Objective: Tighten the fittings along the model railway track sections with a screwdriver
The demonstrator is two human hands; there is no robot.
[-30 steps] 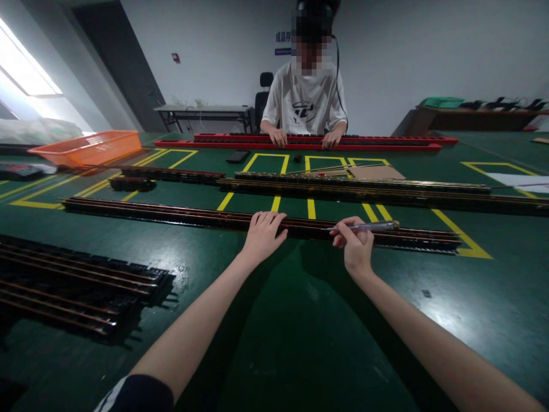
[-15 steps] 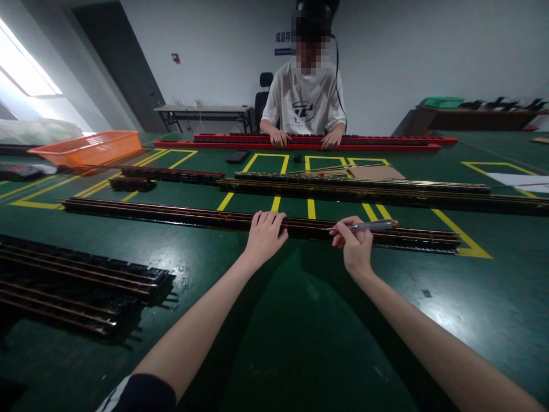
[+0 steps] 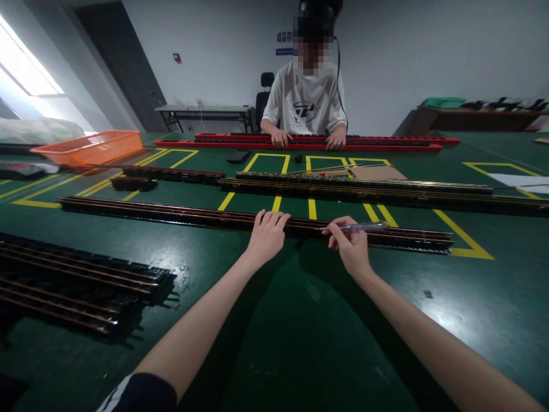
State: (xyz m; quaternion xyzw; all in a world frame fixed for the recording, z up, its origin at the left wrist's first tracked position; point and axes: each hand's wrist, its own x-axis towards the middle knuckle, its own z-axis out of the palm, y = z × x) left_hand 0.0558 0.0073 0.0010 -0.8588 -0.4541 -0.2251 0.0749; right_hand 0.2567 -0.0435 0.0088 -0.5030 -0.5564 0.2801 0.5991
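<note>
A long black strip with copper-coloured bars [image 3: 193, 216] lies across the green table [image 3: 309, 343] in front of me. My left hand [image 3: 269, 233] is closed over the middle of this strip, with its fingers across the top and the thumb near the front edge. Between the thumb and fingers of my right hand [image 3: 350, 243] is a slim screwdriver [image 3: 364, 226] with a translucent handle. Its thin shaft points left, with the tip close over the strip; whether it touches cannot be made out.
More copper-barred strips [image 3: 81, 286] lie at the near left. Beyond my strip are long brass-edged strips [image 3: 355, 187], a cardboard piece [image 3: 380, 172] and an orange bin [image 3: 92, 147]. Across the table, a person [image 3: 302, 97] has both hands on red rails [image 3: 386, 143].
The black strip has slid slightly left. My right hand has shifted left with the screwdriver, while my left hand stays over the strip's middle.
</note>
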